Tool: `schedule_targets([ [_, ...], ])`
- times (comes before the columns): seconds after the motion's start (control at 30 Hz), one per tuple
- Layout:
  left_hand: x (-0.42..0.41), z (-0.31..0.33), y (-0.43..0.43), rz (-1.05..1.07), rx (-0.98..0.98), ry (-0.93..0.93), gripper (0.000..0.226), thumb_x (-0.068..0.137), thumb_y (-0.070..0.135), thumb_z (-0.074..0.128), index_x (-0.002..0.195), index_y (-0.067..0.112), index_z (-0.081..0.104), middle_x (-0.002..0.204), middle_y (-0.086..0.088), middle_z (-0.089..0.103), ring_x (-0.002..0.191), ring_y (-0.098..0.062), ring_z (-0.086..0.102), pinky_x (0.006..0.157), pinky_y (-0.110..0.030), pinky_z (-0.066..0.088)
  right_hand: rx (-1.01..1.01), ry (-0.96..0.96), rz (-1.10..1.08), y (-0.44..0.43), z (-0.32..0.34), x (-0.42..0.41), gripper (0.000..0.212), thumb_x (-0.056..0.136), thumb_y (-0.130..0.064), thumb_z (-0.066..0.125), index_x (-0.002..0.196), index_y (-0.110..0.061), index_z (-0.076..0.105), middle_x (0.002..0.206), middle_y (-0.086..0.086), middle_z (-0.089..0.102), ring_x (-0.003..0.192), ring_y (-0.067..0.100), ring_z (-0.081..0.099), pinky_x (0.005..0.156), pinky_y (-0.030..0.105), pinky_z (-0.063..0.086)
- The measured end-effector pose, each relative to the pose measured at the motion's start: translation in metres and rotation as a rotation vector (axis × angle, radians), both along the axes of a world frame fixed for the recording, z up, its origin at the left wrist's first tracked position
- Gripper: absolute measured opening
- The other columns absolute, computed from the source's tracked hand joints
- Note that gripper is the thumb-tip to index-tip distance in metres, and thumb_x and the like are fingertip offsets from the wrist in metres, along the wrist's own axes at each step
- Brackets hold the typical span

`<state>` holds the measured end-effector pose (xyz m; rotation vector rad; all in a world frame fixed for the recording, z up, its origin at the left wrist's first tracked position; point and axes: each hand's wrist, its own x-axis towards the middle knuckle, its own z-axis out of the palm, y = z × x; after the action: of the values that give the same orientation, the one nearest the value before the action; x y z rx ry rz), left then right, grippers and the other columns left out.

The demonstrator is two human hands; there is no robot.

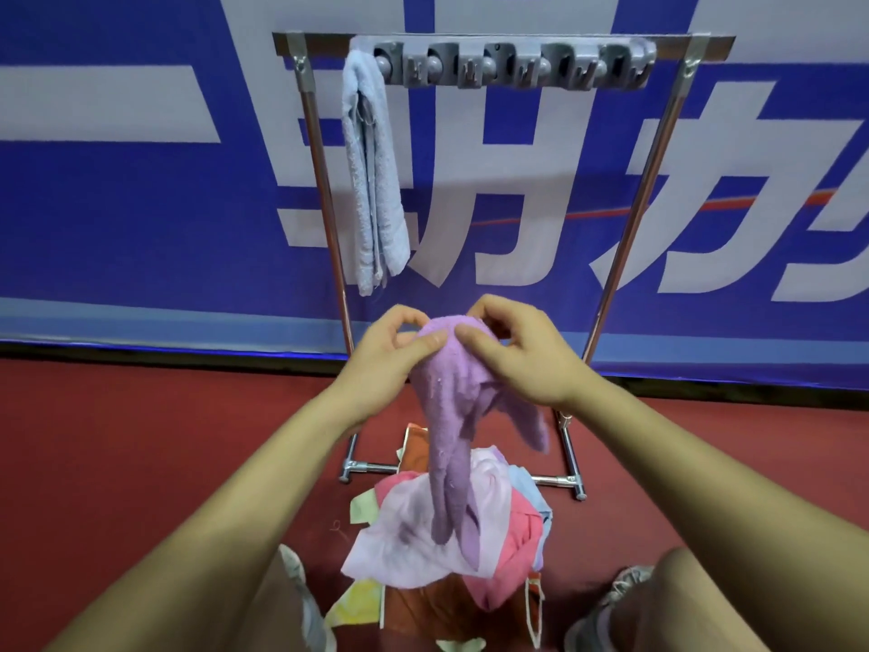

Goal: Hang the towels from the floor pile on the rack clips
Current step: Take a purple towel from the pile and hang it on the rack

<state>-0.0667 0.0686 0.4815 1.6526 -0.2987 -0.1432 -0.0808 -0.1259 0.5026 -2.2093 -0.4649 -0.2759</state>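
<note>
A purple towel (451, 416) hangs bunched from both my hands in front of the rack. My left hand (390, 360) pinches its top from the left, and my right hand (517, 350) pinches it from the right, thumbs almost meeting. Its lower end dangles over the floor pile (423, 534) of pink, white, orange and yellow towels. A light blue towel (371, 181) hangs from the leftmost clip of the grey clip strip (517, 63) on the rack's top bar. The other clips hold nothing.
The metal rack (625, 237) stands on the red floor against a blue and white banner wall. Its base bar (555, 482) runs behind the pile. My knees and grey shoes (620, 600) flank the pile at the bottom.
</note>
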Motion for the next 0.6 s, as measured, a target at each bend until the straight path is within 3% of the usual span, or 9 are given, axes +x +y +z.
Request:
schedule_targets([
  [0.07,-0.006,-0.011,0.006,-0.008,0.003,0.014,0.010,0.099,0.008,0.058,0.107,0.002,0.058,0.081,0.001,0.073,0.076,-0.009,0.063,0.073,-0.018,0.048,0.049,-0.031,-0.004,0.001,0.006,0.000,0.017,0.096,-0.023,0.061,0.081,-0.018,0.058,0.074,0.002,0.061,0.074,0.025,0.055,0.072,0.040,0.049],
  [0.13,-0.015,-0.028,0.011,-0.021,-0.005,0.061,0.014,0.099,0.002,0.056,0.111,-0.004,0.060,0.087,0.001,0.074,0.079,-0.006,0.066,0.075,-0.015,0.049,0.098,-0.069,-0.024,0.000,0.016,-0.001,0.019,0.098,-0.024,0.060,0.083,-0.013,0.058,0.074,0.001,0.059,0.072,0.019,0.053,0.071,0.034,0.047],
  [0.2,-0.027,-0.047,0.013,-0.040,-0.030,0.119,0.019,0.098,0.003,0.058,0.115,-0.002,0.064,0.102,-0.007,0.076,0.090,-0.011,0.071,0.081,-0.022,0.054,0.174,-0.104,-0.065,-0.003,0.025,-0.002,0.021,0.100,-0.023,0.059,0.085,-0.008,0.058,0.075,-0.003,0.055,0.071,0.008,0.048,0.068,0.025,0.043],
  [0.3,-0.034,-0.059,0.013,0.001,-0.055,0.107,0.022,0.095,0.014,0.067,0.114,0.005,0.070,0.110,-0.015,0.075,0.097,-0.019,0.070,0.089,-0.037,0.057,0.224,-0.143,-0.154,-0.015,0.035,-0.001,0.021,0.100,-0.022,0.058,0.083,-0.009,0.058,0.072,-0.007,0.053,0.068,0.005,0.045,0.064,0.020,0.040],
  [0.37,-0.029,-0.054,0.014,0.044,-0.079,0.057,0.027,0.090,0.022,0.068,0.111,0.006,0.071,0.111,-0.017,0.075,0.097,-0.019,0.068,0.091,-0.041,0.054,0.197,-0.154,-0.223,-0.026,0.032,-0.001,0.021,0.098,-0.024,0.058,0.080,-0.015,0.057,0.070,-0.004,0.056,0.067,0.009,0.048,0.063,0.025,0.042],
  [0.47,-0.019,-0.033,0.015,0.049,-0.058,-0.009,0.025,0.089,0.026,0.065,0.103,0.007,0.071,0.097,-0.009,0.075,0.089,-0.015,0.064,0.083,-0.034,0.051,0.145,-0.138,-0.355,-0.047,0.016,-0.004,0.023,0.093,-0.026,0.056,0.077,-0.010,0.056,0.073,0.012,0.059,0.072,0.028,0.053,0.065,0.038,0.045],
  [0.6,-0.005,-0.009,0.007,0.009,-0.012,-0.080,0.012,0.098,0.011,0.061,0.101,0.003,0.069,0.091,-0.004,0.070,0.086,-0.012,0.061,0.080,-0.026,0.049,0.032,0.033,-0.447,-0.067,-0.013,-0.004,0.018,0.089,-0.021,0.060,0.073,-0.014,0.058,0.067,0.002,0.060,0.071,0.027,0.055,0.063,0.035,0.044],
])
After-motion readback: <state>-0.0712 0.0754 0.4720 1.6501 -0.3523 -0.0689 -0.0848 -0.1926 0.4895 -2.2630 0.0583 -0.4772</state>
